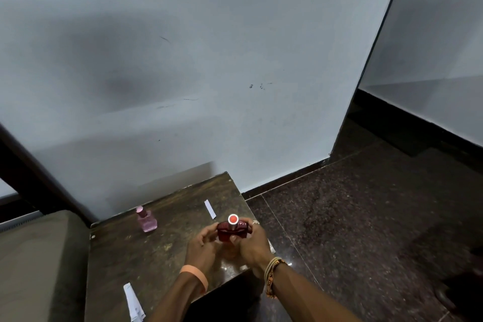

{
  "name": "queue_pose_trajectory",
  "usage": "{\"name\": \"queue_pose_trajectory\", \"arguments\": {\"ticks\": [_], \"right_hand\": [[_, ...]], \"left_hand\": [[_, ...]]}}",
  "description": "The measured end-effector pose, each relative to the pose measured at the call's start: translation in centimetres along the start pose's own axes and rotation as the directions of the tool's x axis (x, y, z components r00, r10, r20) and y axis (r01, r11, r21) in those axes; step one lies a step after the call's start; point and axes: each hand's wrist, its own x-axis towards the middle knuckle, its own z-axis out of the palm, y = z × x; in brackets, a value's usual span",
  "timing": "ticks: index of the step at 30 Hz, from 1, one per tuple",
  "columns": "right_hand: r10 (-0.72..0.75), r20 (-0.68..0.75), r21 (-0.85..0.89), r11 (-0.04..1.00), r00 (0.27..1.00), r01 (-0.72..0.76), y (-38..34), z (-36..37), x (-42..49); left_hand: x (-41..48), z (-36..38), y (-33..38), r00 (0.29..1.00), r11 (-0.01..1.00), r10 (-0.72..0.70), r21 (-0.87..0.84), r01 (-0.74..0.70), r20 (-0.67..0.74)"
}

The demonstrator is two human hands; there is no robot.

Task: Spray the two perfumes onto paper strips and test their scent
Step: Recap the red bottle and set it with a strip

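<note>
While the left hand (202, 243) and the right hand (252, 243) both curl their fingers around the red perfume bottle (231, 232), the bottle is held upright just above the dark table (156, 256). On the table, the pink perfume bottle (147, 219) stands to the left, well apart from the hands. One paper strip (210, 208) lies behind the hands, and another strip (133, 303) lies at the near left edge.

Home room, with cushioned seat (34, 256) and side table (146, 251).
</note>
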Motion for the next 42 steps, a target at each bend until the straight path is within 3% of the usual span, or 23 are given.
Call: {"name": "queue_pose_trajectory", "arguments": {"ticks": [5,14,26,33,42], "right_hand": [[-0.072,0.087,-0.01,0.997,0.994,0.073,-2.4,0.0,1.7],[-0.123,0.07,-0.006,0.992,0.99,0.123,-3.7,2.4,4.8],[-0.214,0.12,-0.128,0.965,0.969,0.229,-4.9,5.4,10.1],[-0.188,0.15,-0.109,0.973,0.971,0.205,-5.4,6.3,14.0],[-0.169,0.165,-0.174,0.965,0.972,0.198,-4.9,6.8,15.8]], "left_hand": [[2.1,-1.3,1.3,0.998,0.995,0.054,0.08,-0.055,0.015],[4.5,-2.6,2.9,0.998,0.997,0.049,-0.059,-0.051,-0.031],[8.4,-4.0,4.3,0.993,0.996,0.077,-0.034,-0.08,-0.091],[11.8,-3.7,4.5,0.995,0.998,0.056,-0.011,-0.058,-0.081],[13.6,-3.6,3.6,0.999,0.991,0.007,-0.135,-0.012,-0.037]]}}
